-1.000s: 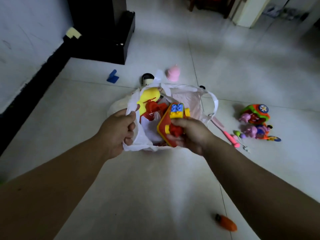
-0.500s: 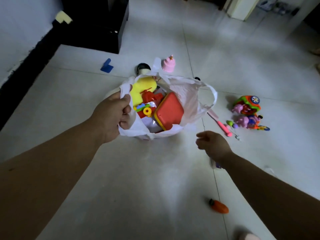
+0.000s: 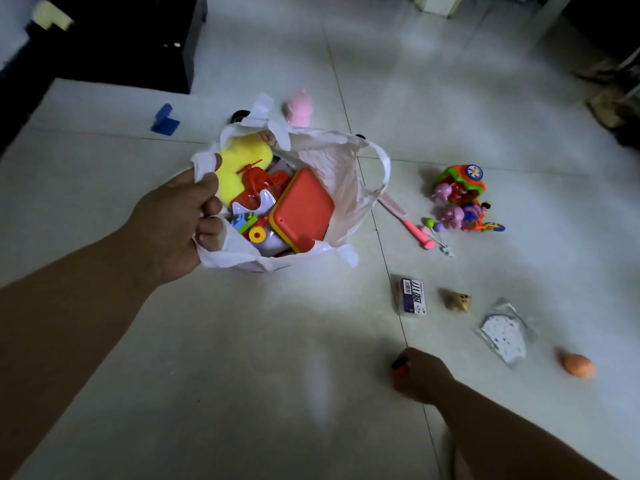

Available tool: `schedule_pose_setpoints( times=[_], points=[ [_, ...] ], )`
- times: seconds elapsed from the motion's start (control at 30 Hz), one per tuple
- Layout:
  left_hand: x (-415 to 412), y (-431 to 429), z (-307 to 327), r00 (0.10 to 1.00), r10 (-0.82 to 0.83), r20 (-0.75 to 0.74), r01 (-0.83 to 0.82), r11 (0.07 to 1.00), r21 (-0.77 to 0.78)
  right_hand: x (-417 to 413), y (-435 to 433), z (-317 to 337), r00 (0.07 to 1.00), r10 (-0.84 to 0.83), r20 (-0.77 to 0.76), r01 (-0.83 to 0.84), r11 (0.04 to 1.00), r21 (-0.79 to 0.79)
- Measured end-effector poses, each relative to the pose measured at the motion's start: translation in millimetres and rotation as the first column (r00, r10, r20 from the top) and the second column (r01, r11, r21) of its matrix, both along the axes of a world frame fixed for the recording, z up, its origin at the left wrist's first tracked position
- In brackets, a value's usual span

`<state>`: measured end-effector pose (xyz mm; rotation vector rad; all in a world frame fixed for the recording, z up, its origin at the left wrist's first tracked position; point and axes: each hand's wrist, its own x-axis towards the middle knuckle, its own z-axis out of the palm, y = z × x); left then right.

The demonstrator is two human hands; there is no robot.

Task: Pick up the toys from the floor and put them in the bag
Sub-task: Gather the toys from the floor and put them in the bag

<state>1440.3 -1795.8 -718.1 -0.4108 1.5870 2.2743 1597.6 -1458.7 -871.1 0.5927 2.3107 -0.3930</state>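
Large pale, glossy floor tiles (image 3: pixel 304 341) with thin dark grout lines (image 3: pixel 341 98) fill the dim room and catch a soft sheen. A black cabinet (image 3: pixel 138 39) stands upper left, beside a white wall (image 3: pixel 12 22) with a dark baseboard (image 3: pixel 14 109).

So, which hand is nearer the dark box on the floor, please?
Right. The right hand is close, just short of the dark box; the left hand grips the bag, farther left.
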Motion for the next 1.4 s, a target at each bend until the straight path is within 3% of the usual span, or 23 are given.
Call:
schedule_pose_setpoints(
  times=[0.1, 0.17, 0.23, 0.27, 0.33, 0.47, 0.6, 0.8, 0.93, 1.03, 1.13, 1.27, 1.4],
  points=[
    [0, -3, 2, 1.000, 0.019, 0.001, -0.019, 1.000, 0.000, -26, -9, 20, 0.950, -0.293, -0.110, 0.253, 0.926, -0.281],
    [1, -5, 3, 1.000, 0.028, 0.003, -0.028, 1.000, 0.005, -48, -33, 46, 0.838, -0.532, -0.123, 0.358, 0.704, -0.614],
    [1, -7, 4, 0.999, 0.048, 0.005, -0.048, 0.999, 0.007, -73, -64, 78, 0.777, -0.628, -0.037, 0.325, 0.450, -0.832],
    [1, -6, 5, 0.999, 0.054, 0.009, -0.054, 0.999, 0.005, -86, -79, 92, 0.774, -0.632, -0.016, 0.288, 0.376, -0.881],
    [2, -4, 7, 0.998, 0.059, 0.010, -0.059, 0.998, 0.001, -114, -110, 119, 0.804, -0.592, -0.056, 0.194, 0.350, -0.916],
    [4, 2, 13, 0.999, 0.049, 0.008, -0.049, 0.999, -0.002, -164, -169, 139, 0.814, -0.541, -0.212, 0.047, 0.425, -0.904],
    [3, 6, 16, 0.999, 0.036, -0.002, -0.036, 0.999, -0.011, -178, -185, 135, 0.830, -0.296, -0.472, -0.094, 0.760, -0.643],
    [1, 9, 12, 0.999, 0.030, -0.033, -0.033, 0.995, -0.089, -147, -120, 109, 0.777, -0.353, -0.521, -0.015, 0.817, -0.576],
    [-1, 11, 8, 0.999, 0.040, -0.036, -0.044, 0.991, -0.128, -115, -55, 74, 0.752, -0.276, -0.598, 0.067, 0.935, -0.348],
    [-2, 17, 12, 0.999, 0.027, -0.030, -0.030, 0.997, -0.076, -94, 1, 47, 0.807, -0.224, -0.546, 0.162, 0.974, -0.161],
    [-2, 23, 18, 0.999, 0.023, -0.022, -0.024, 0.999, -0.022, -94, 41, 27, 0.950, -0.087, -0.300, 0.104, 0.994, 0.043],
    [0, 25, 17, 1.000, 0.025, -0.015, -0.026, 0.999, -0.047, -110, 54, -1, 0.977, -0.060, -0.204, 0.069, 0.997, 0.040],
    [0, 25, 15, 1.000, 0.025, -0.014, -0.026, 0.997, -0.067, -105, 45, -24, 0.971, -0.069, -0.229, 0.082, 0.995, 0.050]
  ],
)
